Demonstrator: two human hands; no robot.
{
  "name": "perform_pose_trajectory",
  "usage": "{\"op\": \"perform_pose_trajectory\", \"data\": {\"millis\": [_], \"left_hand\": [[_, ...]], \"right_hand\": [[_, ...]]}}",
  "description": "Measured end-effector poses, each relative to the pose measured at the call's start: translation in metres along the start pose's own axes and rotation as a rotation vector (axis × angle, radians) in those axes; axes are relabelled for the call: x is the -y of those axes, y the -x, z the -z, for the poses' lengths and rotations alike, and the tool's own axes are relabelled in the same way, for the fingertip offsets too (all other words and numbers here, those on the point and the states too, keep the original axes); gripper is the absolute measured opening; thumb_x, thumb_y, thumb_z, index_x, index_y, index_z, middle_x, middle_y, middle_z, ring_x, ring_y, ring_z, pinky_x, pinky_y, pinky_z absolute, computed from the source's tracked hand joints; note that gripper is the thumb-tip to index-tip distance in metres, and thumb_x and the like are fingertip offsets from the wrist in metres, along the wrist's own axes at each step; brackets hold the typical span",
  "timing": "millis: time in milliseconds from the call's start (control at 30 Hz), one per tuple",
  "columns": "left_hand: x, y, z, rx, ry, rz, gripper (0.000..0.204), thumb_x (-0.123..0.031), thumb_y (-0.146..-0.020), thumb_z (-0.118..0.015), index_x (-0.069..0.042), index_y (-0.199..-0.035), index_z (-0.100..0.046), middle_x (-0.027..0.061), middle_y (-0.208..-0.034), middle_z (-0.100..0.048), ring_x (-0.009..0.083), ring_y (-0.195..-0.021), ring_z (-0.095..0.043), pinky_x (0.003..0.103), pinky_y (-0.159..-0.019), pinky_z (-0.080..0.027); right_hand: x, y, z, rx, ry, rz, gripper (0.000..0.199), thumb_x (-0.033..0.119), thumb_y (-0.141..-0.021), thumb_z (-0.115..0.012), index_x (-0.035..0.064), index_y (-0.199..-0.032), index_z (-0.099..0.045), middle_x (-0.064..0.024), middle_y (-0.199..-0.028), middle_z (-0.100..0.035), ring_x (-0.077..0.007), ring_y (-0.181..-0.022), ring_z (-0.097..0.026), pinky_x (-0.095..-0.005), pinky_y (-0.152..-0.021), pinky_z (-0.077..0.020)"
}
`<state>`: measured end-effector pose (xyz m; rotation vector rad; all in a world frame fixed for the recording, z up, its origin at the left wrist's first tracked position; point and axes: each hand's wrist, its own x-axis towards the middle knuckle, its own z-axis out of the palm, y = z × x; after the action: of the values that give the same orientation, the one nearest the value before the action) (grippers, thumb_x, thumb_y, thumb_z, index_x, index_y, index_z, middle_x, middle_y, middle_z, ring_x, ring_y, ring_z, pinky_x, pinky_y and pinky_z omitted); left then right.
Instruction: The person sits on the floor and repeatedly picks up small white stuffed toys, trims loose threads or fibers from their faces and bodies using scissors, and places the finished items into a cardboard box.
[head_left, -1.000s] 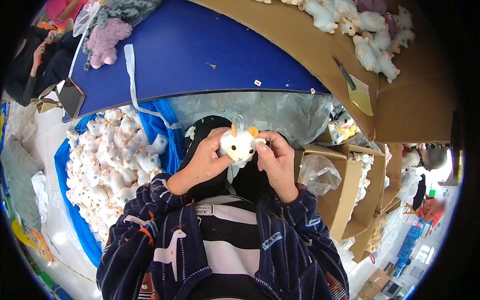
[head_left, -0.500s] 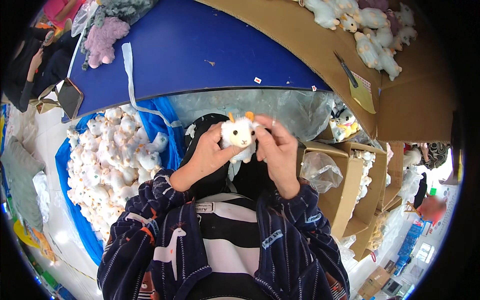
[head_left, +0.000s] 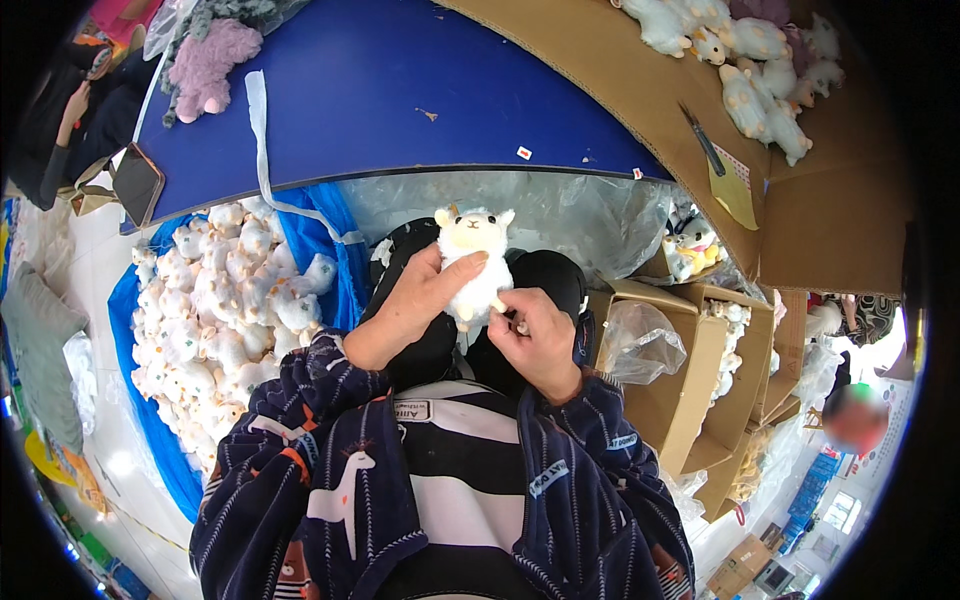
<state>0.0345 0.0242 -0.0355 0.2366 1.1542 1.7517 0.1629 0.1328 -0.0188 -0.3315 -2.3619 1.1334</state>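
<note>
A small white plush animal [head_left: 475,255] with pale orange ears is held upright over my lap, facing me. My left hand [head_left: 415,300] wraps its left side, thumb across the body. My right hand [head_left: 535,335] sits just below and to the right, fingertips pinching at the toy's lower edge. Both forearms wear dark blue patterned sleeves over a black-and-white striped top. My dark trousers show behind the toy.
A blue sheet on the floor at my left holds a heap of white plush toys [head_left: 225,320]. A blue table [head_left: 400,90] lies ahead with a purple plush [head_left: 205,65] and a phone [head_left: 138,182]. Cardboard boxes [head_left: 690,380] with more toys stand at right. Another person [head_left: 60,110] sits far left.
The plush toy has been turned upright and now faces me. My right hand has dropped from beside the toy's head to its lower edge.
</note>
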Motion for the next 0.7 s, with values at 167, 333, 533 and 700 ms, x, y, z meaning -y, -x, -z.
{"op": "perform_pose_trajectory", "data": {"millis": [167,333,533,700], "left_hand": [[0.005,-0.004,0.003,0.035,0.271,0.269,0.041,-0.034,-0.090,-0.052,0.000,-0.114,-0.051,0.0082,-0.101,-0.060,0.0160,-0.090,-0.060,0.030,-0.077,-0.049],[0.009,-0.011,0.001,-0.084,0.379,0.239,0.043,-0.036,-0.090,-0.052,-0.001,-0.114,-0.050,0.0088,-0.103,-0.060,0.0180,-0.093,-0.060,0.033,-0.079,-0.049],[0.011,-0.015,0.000,-0.126,0.320,0.253,0.042,-0.038,-0.090,-0.051,-0.004,-0.115,-0.051,0.0073,-0.105,-0.060,0.0182,-0.094,-0.060,0.034,-0.081,-0.048],[-0.002,-0.010,-0.001,-0.023,0.473,0.314,0.039,-0.034,-0.092,-0.048,-0.005,-0.117,-0.049,0.0066,-0.105,-0.058,0.0158,-0.093,-0.058,0.031,-0.082,-0.047]], "right_hand": [[0.000,-0.009,0.004,0.069,-0.926,-0.687,0.010,0.006,-0.081,-0.061,0.0002,-0.088,-0.058,0.0018,-0.069,-0.055,-0.0027,-0.052,-0.047,-0.0173,-0.045,-0.0367],[0.000,-0.009,0.017,-0.015,-0.668,-0.554,0.016,0.006,-0.078,-0.065,0.0003,-0.092,-0.059,0.0005,-0.073,-0.056,-0.0024,-0.051,-0.043,-0.0161,-0.045,-0.0329],[0.005,0.001,0.012,-0.001,-0.083,-0.009,0.020,0.003,-0.072,-0.069,0.0026,-0.089,-0.060,-0.0073,-0.075,-0.059,-0.0136,-0.058,-0.056,-0.0210,-0.049,-0.0420],[0.000,0.002,0.008,0.007,-0.246,-0.238,0.009,0.002,-0.078,-0.064,0.0005,-0.084,-0.058,0.0002,-0.070,-0.057,-0.0023,-0.059,-0.049,-0.0174,-0.051,-0.0380]]}}
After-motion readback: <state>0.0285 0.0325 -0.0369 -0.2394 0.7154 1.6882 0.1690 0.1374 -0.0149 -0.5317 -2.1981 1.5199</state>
